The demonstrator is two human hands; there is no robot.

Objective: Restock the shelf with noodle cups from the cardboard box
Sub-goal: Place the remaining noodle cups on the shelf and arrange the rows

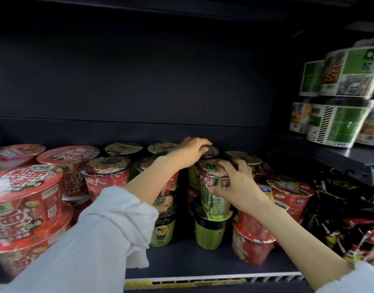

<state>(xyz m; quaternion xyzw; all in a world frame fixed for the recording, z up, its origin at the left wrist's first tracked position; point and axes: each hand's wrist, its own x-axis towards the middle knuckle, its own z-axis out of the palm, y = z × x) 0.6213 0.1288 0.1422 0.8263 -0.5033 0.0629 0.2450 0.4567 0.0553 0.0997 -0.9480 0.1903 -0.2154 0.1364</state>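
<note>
Noodle cup point(213, 187) stands upright, lid up, stacked on a green cup point(209, 233) on the dark shelf point(182, 263). Right hand point(237, 187) grips its side and rim with curled fingers. Left hand point(192, 151), arm stretched out from a white sleeve point(101, 235), reaches behind the noodle cup and curls over a rear cup's lid point(210, 151).

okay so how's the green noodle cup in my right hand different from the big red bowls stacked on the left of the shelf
The green noodle cup is tall and narrow; the red bowls are wide and squat. The cup's wrap is green and dark, the bowls' bright red with large white lettering. The right hand has a grip on the cup, which sits atop another green cup; no hand touches the bowls. Both are sealed in shiny film with lids on top.
</note>
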